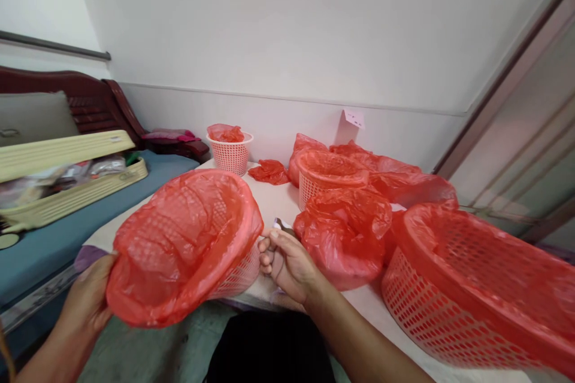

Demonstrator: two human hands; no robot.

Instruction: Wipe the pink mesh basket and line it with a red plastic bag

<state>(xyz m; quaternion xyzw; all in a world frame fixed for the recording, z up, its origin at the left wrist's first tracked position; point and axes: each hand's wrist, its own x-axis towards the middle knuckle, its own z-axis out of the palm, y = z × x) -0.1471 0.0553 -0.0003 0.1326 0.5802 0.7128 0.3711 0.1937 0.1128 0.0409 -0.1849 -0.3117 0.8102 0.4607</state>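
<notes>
A pink plastic basket (238,272) tilts toward me, lined with a red plastic bag (179,239) that folds over its rim. My left hand (92,293) grips the left side of the rim through the bag. Beside the basket's right side is my right hand (287,260), its fingers curled and thumb against the forefinger; whatever they pinch, if anything, cannot be made out. Just beyond those fingers lies a small brown and white item (284,226). Close to the right of it sits another bag-lined container (345,239).
On the right stands a large lined basket (458,305). Behind are another lined basket (332,173), a small white-rimmed basket (231,155) and a crumpled red bag (269,172). An opened cream suitcase (76,191) lies at left. A wall (287,42) closes the back.
</notes>
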